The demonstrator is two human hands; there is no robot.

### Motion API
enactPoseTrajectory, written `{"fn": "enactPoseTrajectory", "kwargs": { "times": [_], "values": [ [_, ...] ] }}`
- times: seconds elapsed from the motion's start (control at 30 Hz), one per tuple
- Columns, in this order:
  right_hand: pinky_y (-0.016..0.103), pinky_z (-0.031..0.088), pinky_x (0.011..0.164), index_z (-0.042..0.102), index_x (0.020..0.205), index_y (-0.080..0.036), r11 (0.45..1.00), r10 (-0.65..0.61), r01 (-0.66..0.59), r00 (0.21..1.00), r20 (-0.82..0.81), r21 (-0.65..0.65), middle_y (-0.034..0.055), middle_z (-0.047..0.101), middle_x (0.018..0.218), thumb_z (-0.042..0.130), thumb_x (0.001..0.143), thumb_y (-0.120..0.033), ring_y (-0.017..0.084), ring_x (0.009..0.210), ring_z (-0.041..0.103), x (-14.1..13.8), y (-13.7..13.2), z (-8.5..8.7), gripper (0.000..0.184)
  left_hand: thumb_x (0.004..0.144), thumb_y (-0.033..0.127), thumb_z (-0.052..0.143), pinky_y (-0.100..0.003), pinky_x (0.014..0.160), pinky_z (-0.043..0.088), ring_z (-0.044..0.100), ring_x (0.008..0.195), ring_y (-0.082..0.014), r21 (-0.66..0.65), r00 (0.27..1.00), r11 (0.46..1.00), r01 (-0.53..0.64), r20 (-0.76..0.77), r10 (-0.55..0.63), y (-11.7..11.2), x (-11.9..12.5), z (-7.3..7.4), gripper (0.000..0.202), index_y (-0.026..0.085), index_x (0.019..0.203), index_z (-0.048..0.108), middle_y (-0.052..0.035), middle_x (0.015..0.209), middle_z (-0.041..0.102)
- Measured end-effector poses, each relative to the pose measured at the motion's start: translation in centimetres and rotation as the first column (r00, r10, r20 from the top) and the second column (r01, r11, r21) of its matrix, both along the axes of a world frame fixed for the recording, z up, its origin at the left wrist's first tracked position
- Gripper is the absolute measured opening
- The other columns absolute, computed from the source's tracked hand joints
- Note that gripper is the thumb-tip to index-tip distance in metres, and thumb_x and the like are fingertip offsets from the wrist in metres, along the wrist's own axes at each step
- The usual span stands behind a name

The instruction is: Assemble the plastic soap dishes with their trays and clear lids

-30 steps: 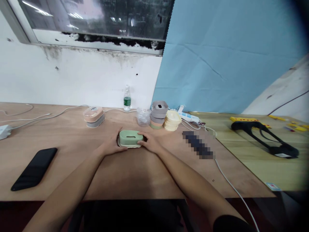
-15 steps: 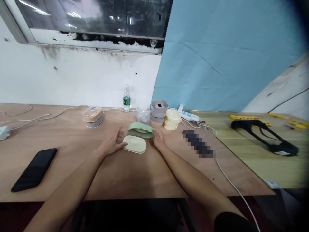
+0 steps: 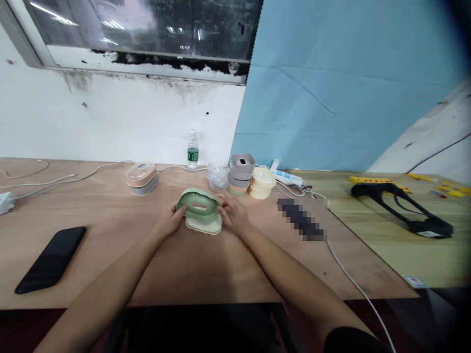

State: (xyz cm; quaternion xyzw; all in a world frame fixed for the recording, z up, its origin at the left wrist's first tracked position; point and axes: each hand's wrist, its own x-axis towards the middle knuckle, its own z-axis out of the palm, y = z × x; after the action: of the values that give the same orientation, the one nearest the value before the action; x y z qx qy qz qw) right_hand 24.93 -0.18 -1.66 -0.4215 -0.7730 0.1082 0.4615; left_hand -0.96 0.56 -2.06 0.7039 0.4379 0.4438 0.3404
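My left hand (image 3: 170, 220) and my right hand (image 3: 233, 214) hold a green oval shell (image 3: 199, 206) between them, tilted with its hollow side toward me. It hangs just above a cream oval tray (image 3: 204, 226) that lies on the wooden table (image 3: 176, 264). Fingers of both hands curl round the shell's ends. Behind them stand a stack of grey, pink and green shells (image 3: 241, 174) and a stack of cream trays (image 3: 262, 183).
A black phone (image 3: 47, 260) lies at the left front. A pink and grey box (image 3: 143, 177), a water bottle (image 3: 193, 150), a clear plastic bag (image 3: 218, 177), a power strip (image 3: 285, 176) with cables and a black strap device (image 3: 405, 206) are also on the tables.
The green shell was lifted off the cream tray by my right hand. Now both hands hold it tilted over the tray, and my left hand has left the tray for the shell.
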Motion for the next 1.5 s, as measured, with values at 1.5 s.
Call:
{"fn": "enactPoseTrajectory", "kwargs": {
  "times": [1.5],
  "values": [
    [0.036, 0.046, 0.093, 0.059, 0.119, -0.017, 0.981, -0.064, -0.029, 0.887, 0.458, 0.194, 0.0104, 0.064, 0.115, 0.049, 0.09, -0.046, 0.024, 0.106, 0.058, 3.6, 2.5, 8.6, 0.042, 0.09, 0.043, 0.048, -0.041, 0.092, 0.044, 0.056, 0.102, -0.0239, 0.365, 0.899, 0.931, -0.03, -0.398, 0.185, 1.7, -1.8, -0.3, 0.03, 0.02, 0.106, 0.06, -0.0081, 0.106, 0.063]
  ]
}}
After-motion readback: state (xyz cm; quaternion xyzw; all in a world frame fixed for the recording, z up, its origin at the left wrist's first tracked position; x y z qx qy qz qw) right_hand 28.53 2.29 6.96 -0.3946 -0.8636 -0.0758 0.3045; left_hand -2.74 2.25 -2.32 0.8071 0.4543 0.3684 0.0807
